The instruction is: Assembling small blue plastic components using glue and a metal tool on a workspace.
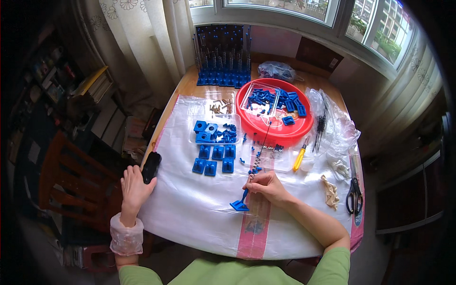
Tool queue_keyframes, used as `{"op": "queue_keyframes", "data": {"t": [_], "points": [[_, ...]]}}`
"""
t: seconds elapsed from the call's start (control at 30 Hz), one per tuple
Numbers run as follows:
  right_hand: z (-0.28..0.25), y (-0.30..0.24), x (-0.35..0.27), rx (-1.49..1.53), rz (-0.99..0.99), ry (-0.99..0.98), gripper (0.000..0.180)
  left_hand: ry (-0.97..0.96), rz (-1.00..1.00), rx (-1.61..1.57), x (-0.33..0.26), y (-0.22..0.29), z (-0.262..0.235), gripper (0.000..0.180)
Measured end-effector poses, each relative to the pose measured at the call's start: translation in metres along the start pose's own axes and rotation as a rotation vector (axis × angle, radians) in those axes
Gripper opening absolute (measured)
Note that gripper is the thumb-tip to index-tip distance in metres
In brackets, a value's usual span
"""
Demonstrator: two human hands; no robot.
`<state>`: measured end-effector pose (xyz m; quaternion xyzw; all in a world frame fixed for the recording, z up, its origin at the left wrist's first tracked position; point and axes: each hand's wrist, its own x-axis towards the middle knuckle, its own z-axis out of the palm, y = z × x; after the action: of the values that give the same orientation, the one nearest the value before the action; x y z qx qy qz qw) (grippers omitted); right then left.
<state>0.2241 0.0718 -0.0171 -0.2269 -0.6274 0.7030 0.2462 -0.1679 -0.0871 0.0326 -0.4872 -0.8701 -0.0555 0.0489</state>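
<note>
Left hand (135, 186) flat at the tabletop (199, 213) edge, fingers grasping a black device (151, 166); right hand (268, 186) curled, pinching a blue post piece (241, 202) standing just left of it, a thin spring (259, 152) rising above the fingers.
</note>
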Motion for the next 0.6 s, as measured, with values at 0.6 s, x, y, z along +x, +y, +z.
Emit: {"op": "queue_keyframes", "data": {"t": [0.6], "points": [[0.003,-0.003,-0.002,0.05,0.06,0.049,0.025,-0.392,0.562,-1.041,-0.012,0.165,-0.013,0.019]]}}
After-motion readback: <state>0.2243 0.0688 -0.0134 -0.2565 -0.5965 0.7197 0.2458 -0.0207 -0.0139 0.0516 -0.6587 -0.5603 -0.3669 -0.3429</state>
